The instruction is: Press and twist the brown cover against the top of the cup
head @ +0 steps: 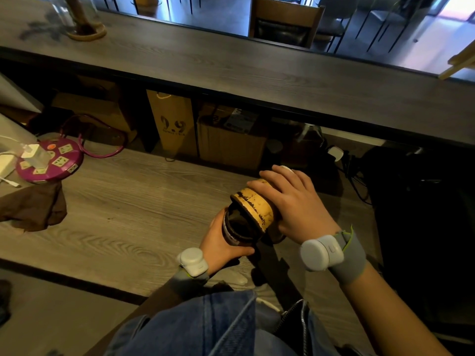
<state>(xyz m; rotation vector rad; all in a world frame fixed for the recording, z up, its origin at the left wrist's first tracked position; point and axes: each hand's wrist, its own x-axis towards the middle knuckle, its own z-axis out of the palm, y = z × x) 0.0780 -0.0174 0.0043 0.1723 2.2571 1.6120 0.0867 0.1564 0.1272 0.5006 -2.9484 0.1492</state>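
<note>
Two hands: both gripping one item, held above the wooden floor (123, 201) in front of the person's denim-clad legs (205, 327).
Left hand (221, 242): fingers and thumb curled round a dark jar (237, 228), clamped on its body from below.
Right hand (290, 201): spread over and grasping a yellow lid (257, 206), which sits tilted at the jar's mouth; lid rim shows dark smears.
Wrists: each carries a grey band with a white round device (321, 253).
Worktop (231, 62): dark wood, runs above and behind the hands.
Under worktop: brown paper bag (174, 124) marked "9.9", beside a cardboard box (231, 142).
Far left: purple round power strip (51, 160), white charger plugged in.
</note>
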